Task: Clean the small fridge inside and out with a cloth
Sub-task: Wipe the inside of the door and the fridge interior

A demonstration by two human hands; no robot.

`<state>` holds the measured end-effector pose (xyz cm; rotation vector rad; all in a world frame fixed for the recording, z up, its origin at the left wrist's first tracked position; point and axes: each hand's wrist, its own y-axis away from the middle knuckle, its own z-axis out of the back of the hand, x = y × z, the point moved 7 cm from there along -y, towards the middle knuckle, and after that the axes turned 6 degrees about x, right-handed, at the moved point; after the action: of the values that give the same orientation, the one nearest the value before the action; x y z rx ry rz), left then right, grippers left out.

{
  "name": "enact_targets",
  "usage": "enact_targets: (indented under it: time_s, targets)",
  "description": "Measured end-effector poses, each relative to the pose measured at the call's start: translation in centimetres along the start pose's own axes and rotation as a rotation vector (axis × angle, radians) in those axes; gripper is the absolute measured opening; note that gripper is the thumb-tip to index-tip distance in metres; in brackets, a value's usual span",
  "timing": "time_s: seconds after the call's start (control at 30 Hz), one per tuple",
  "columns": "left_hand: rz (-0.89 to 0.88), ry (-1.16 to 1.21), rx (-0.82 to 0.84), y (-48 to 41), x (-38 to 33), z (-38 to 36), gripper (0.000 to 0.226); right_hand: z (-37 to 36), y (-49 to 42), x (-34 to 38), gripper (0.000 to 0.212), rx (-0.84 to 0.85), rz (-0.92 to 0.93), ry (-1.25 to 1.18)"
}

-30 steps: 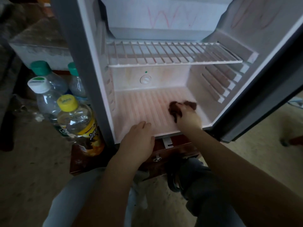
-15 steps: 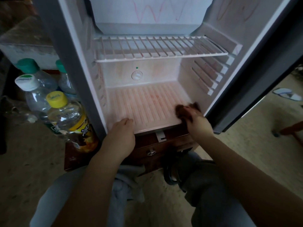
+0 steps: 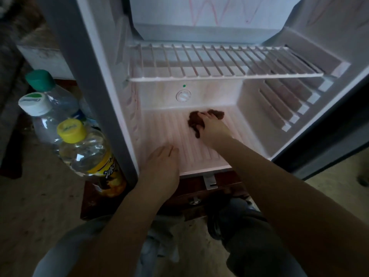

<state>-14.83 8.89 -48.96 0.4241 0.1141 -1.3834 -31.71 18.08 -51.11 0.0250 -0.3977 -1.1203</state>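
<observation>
My forearms (image 3: 119,226) are bare; I wear grey trousers (image 3: 253,242), paler on the left knee (image 3: 58,258).

dim, soft view; fridge interior (image 3: 199,136) brightest, floor (image 3: 40,196) dark, edges warped.

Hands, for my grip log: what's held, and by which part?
Right hand grips the brown cloth by its bunched middle; left hand holds nothing, resting on the fridge floor.

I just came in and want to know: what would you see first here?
The open fridge fills the view, and deep on its ribbed floor the right hand holds a brown cloth. The left hand rests flat at the floor's front edge. Bottles stand left of the fridge, the nearest with a yellow cap.
</observation>
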Motion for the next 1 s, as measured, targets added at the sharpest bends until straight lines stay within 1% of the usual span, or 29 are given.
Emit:
enact_targets:
  time_s: [0.1,0.17,0.3,0.4,0.53,0.67,0.77,0.9,1.0]
  targets:
    - [-0.041,0.016,-0.041,-0.5,-0.6,0.6,0.053,0.5,-1.6,0.4,0.051,-0.033,0.012,0.007]
    - [-0.066,0.027,-0.05,-0.2,-1.5,0.8,0.05,-0.2,-0.3,0.5,0.051,-0.038,0.015,0.005]
    - [-0.123,0.052,-0.046,1.1,-3.1,0.9,0.045,-1.4,6.6,0.0,0.053,-0.086,0.054,-0.021]
    - [-0.135,0.071,-0.046,2.2,-3.3,1.2,0.04,-1.9,11.8,-0.5,0.055,-0.058,0.067,-0.007]
    - [-0.134,0.086,-0.065,3.0,-3.1,1.6,0.041,-2.4,14.5,-0.6,0.057,-0.052,0.083,0.014]
    - [-0.131,0.094,-0.067,2.2,-2.9,1.9,0.042,-2.0,11.8,-0.6,0.054,-0.048,0.074,-0.006]
    - [-0.11,0.076,-0.06,1.1,-2.5,1.7,0.045,-1.2,7.6,-0.1,0.051,-0.067,0.046,-0.008]
    - [-0.075,0.068,-0.049,0.1,-1.7,1.0,0.047,-0.2,0.9,1.1,0.048,-0.038,0.021,0.018]
    - [-0.052,0.052,-0.06,-0.4,-1.5,0.7,0.048,0.1,-1.4,1.4,0.048,-0.034,0.006,0.029]
